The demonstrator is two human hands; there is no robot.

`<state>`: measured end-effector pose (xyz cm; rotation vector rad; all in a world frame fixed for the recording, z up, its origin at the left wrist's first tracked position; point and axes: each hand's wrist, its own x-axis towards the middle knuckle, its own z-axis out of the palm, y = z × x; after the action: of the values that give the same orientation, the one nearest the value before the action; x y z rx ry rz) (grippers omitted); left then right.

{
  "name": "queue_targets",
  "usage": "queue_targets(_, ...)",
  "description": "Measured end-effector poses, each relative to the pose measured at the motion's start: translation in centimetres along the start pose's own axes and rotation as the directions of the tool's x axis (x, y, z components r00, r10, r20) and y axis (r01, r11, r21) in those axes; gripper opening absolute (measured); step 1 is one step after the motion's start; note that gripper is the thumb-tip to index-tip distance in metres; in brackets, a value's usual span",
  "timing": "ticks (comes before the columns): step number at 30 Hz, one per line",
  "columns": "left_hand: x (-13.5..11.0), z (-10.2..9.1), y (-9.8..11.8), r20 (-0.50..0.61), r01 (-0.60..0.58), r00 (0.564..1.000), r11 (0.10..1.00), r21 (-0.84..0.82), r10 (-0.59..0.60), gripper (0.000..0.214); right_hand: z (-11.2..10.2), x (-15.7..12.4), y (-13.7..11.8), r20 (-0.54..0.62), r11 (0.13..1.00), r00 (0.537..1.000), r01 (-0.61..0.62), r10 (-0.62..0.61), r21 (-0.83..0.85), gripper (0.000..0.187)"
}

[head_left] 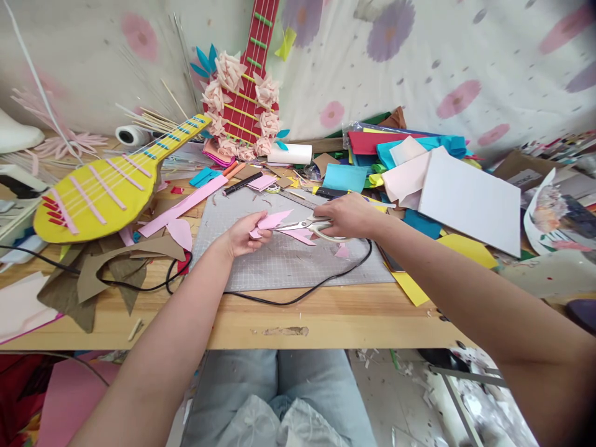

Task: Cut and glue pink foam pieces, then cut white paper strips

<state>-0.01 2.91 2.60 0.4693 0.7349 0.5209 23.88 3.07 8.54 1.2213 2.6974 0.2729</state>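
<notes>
Over the grey cutting mat [261,270], my left hand [250,234] pinches a piece of pink paper [275,219] with a pointed end. My right hand [347,215] grips a pair of scissors [300,225] with pale handles. Their blades point left and reach the pink paper beside my left fingers. A second pointed flap of pink paper [300,236] hangs below the blades; I cannot tell whether it is still joined. On the mat lies a small pink scrap [342,250]. A metal ruler [295,198] rests behind my hands.
A yellow paper lute [97,192] lies at the left, and a red guitar-like model [242,105] with paper flowers leans on the wall. A black cable [298,301] crosses the mat's front. Coloured paper and a white board [470,202] are piled at the right.
</notes>
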Motion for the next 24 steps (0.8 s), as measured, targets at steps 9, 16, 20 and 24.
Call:
queue_targets(9,0.0,-0.2,-0.1,0.047,0.004,0.999,1.0,-0.028,-0.002,0.04,0.6,0.2,0.0,0.001,1.0,1.0,-0.016,0.016,0.007,0.042)
queue_targets(16,-0.1,-0.1,-0.1,0.033,0.012,0.999,1.0,-0.024,-0.011,0.042,0.7,-0.2,0.3,0.015,0.989,0.996,-0.092,0.091,0.113,0.044)
queue_targets(20,-0.1,-0.4,0.1,0.039,-0.033,0.999,0.997,-0.063,0.035,0.042,1.0,-0.8,1.0,0.117,0.897,0.983,-0.178,0.142,0.405,0.046)
queue_targets(24,0.0,-0.7,0.3,0.021,-0.056,0.998,0.993,-0.108,0.059,0.044,1.6,-1.3,0.4,0.176,0.495,0.977,-0.211,0.117,0.843,0.043)
